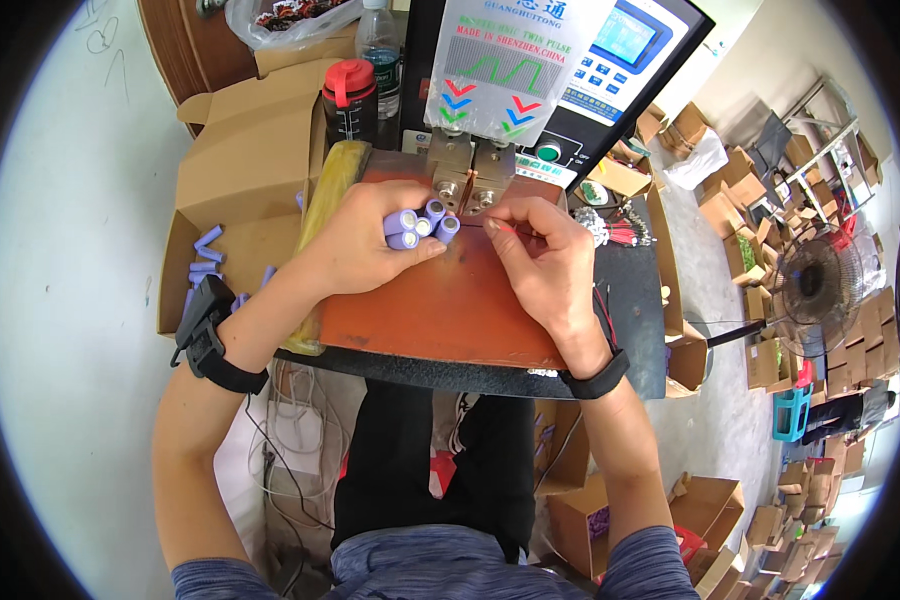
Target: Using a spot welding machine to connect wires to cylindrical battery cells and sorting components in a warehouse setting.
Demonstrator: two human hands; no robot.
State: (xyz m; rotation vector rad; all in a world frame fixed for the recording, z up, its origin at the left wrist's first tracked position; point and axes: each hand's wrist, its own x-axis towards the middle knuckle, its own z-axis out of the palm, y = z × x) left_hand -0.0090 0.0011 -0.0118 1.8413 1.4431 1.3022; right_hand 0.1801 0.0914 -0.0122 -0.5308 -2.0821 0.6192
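My left hand (pixel 358 238) is closed around several purple cylindrical battery cells (pixel 401 222), their round ends facing up toward the welder. One cell sits a little apart from the rest, near my thumb tip. Just behind them are the metal electrode holders (pixel 451 165) of a spot welder (pixel 510 70). To the right of the electrodes, my right hand (pixel 552 255) pinches a thin strand that looks like a wire, too fine to make out fully. Both hands are over an orange work mat (pixel 420 315).
An open cardboard box (pixel 240 185) with loose purple cells stands left, beside a yellow wrapped bar (pixel 335 190). A red-lidded bottle (pixel 350 95) and a clear bottle (pixel 378 55) stand behind. Bundled red and white wires (pixel 620 228) lie right; a fan (pixel 815 285) stands beyond.
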